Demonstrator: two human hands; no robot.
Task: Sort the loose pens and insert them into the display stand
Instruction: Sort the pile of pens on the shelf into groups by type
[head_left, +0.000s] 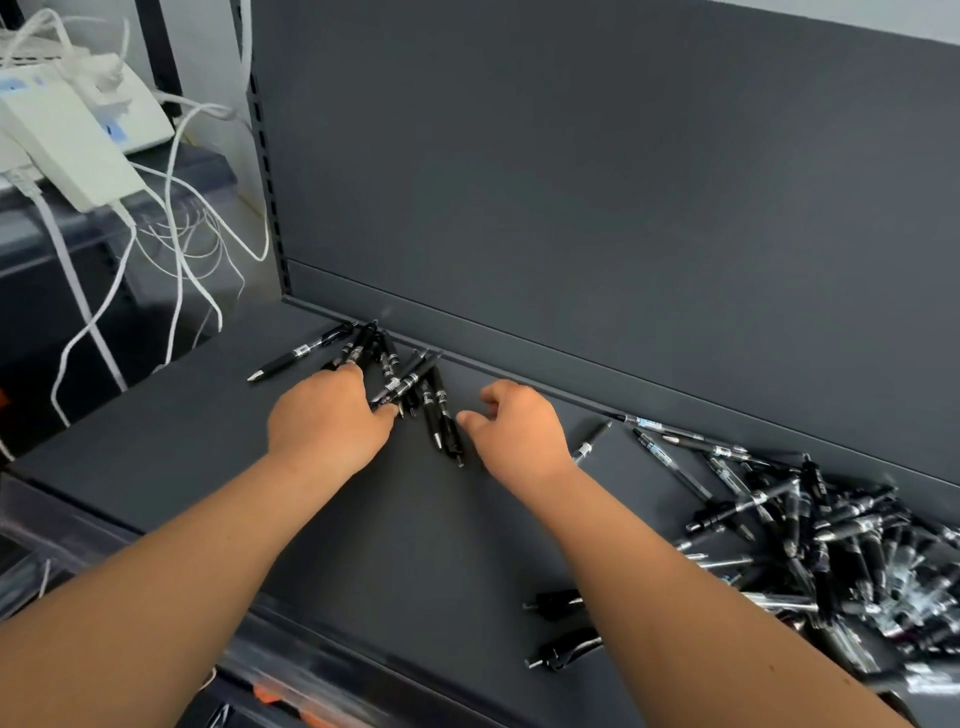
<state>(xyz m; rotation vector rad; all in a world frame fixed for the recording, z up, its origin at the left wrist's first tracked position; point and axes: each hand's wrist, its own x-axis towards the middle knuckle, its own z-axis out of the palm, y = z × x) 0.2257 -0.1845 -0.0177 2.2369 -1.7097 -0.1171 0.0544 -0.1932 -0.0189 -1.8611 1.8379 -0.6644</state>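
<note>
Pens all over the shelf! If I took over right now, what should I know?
Left hand: fingers on the small bunch of black pens by the back wall; grip unclear.
Right hand: loosely curled, empty, just right of that bunch.
Big pile of pens: right end of the shelf, unsorted.
Done: one small bunch set apart.
Left: sort the pile, then fill the display stand, which is not in view.

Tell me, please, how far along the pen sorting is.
Early. Done: a small group of black pens lies by the back wall. In hand: the left hand touches that group; the right hand holds nothing. Left: the big pile on the right; no display stand is visible.
</note>
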